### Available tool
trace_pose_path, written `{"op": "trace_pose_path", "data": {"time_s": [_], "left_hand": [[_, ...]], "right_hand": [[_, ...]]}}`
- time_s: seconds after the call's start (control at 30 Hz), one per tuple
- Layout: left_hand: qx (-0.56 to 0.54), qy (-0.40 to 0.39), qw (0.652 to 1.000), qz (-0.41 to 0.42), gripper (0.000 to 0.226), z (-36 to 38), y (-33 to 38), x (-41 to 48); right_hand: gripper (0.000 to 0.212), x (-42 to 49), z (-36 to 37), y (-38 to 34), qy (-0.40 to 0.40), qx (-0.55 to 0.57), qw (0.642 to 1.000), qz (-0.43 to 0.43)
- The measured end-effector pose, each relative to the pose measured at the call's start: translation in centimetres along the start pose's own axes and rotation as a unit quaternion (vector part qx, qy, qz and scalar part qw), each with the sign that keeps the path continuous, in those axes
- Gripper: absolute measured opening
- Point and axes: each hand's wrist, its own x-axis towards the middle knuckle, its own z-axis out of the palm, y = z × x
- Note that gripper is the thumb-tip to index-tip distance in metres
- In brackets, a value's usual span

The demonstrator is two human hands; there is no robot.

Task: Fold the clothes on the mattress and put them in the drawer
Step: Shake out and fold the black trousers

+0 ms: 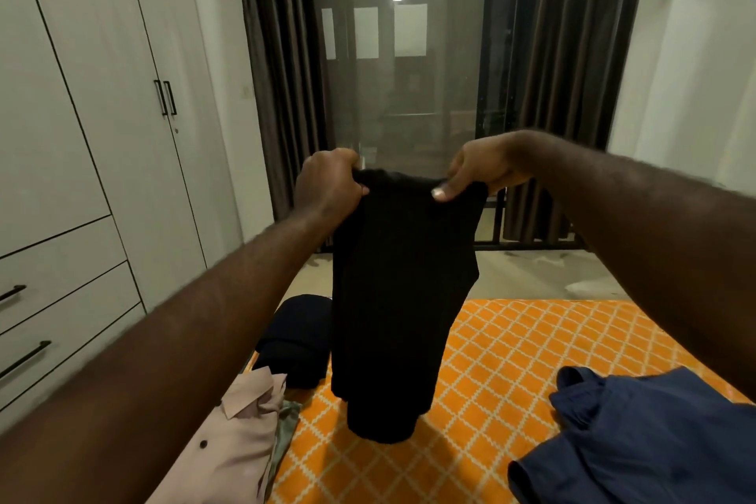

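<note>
- Filling the left side of what we are seeing, a white wardrobe (102, 94) is standing with its tall doors closed.
- Facing us, a dark glass door (401, 74) is reflecting a lamp, and brown curtains (572, 94) are hanging on both sides of it.
- The mattress (511, 360), in an orange lattice-patterned cover, is lying below our arms and carrying the clothes.
- Three drawers (61, 286) are sitting shut in the lower part of the wardrobe, each showing a black bar handle.
- We are holding a black garment (392, 299) up by its top edge in front of us. It is hanging straight down over the mattress, and we cannot tell whether its lower end is touching the cover.
- A navy garment (638, 434) is lying crumpled on the near right part of the mattress, well apart from the black one.
- A pale pink shirt (237, 442) is lying rumpled at the near left edge, with a bit of greenish cloth (286, 430) peeking out just beside it.
- A dark bundle (298, 336) is resting behind the pink shirt, partly hidden by the hanging garment.
- Our left hand (327, 184) is gripping the garment's top left corner, its fingers curled tight round the cloth.
- Our right hand (478, 170) is pinching the top right corner, thumb pressing the fabric against the fingers.
</note>
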Motion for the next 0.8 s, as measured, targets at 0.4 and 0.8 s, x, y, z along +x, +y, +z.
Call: {"op": "trace_pose_path", "data": {"time_s": [0.4, 0.8], "left_hand": [[-0.011, -0.042, 0.999, 0.004, 0.023, -0.5, -0.9, 0.6], [-0.121, -0.166, 0.969, -0.137, 0.026, 2.9, -2.5, 5.5]], "right_hand": [[0.021, 1.8, 0.8, -0.8, 0.183, -0.239, 0.953, -0.02], [0.015, 5.6, -0.1, 0.9, 0.14, -0.09, 0.986, 0.012]]}}
